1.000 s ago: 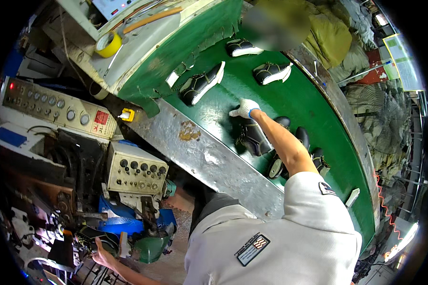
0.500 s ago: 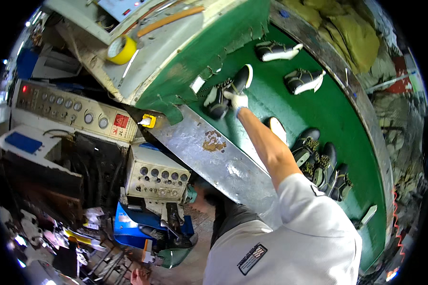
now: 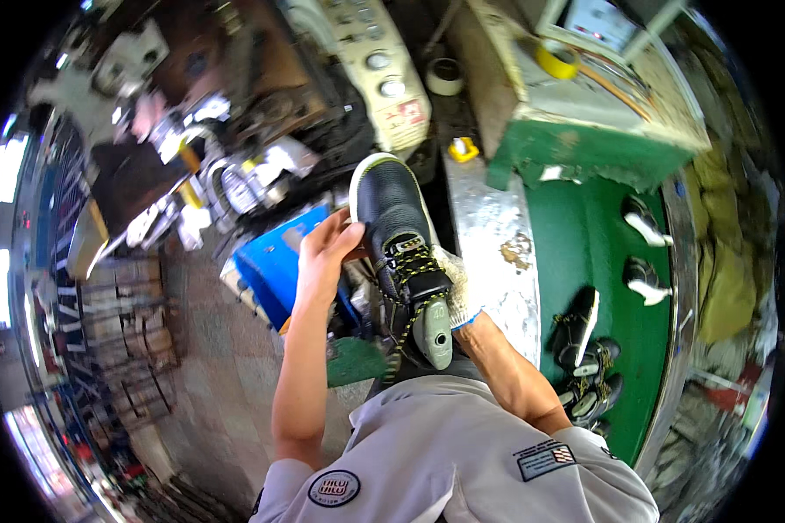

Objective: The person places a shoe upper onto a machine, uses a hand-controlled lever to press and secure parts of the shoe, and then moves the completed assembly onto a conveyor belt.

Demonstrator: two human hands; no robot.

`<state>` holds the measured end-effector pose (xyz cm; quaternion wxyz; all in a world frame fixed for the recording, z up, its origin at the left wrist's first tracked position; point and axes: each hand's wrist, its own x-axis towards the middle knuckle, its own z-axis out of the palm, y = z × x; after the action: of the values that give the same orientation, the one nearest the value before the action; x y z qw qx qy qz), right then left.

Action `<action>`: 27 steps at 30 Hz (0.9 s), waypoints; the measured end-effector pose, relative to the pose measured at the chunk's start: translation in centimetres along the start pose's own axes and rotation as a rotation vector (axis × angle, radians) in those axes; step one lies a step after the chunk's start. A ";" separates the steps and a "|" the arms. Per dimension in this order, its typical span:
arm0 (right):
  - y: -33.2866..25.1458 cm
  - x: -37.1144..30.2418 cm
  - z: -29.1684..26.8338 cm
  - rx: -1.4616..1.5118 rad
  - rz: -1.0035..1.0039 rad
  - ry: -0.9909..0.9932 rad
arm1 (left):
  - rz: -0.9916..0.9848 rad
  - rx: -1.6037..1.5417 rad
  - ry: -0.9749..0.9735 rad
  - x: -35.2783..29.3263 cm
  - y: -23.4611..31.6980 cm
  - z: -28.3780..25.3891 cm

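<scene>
Held shoe (image 3: 392, 205), centre: one. Bare left hand (image 3: 323, 251): one. Gloved right hand (image 3: 457, 286): one. Bench shoes (image 3: 640, 216), three o'clock: two. Overlapping shoes (image 3: 574, 329), four o'clock: several, exact count unclear. Yellow tape roll (image 3: 556, 63), one o'clock: one.

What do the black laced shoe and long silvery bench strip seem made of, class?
The black laced shoe looks like leather or a synthetic: fine texture, soft sheen. The silvery bench strip is probably bare metal: shiny, with bright reflections.
</scene>
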<state>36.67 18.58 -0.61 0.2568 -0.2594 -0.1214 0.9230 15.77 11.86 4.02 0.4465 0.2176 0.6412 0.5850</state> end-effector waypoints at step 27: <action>17.4 16.0 15.2 -0.632 -0.249 0.062 | -0.066 -0.453 0.437 0.4 -2.0 -19.4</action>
<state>9.52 11.22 -0.81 0.2781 -0.3374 -0.4242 0.7930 -0.03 0.98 0.42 0.3541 -0.0392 0.5820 0.7310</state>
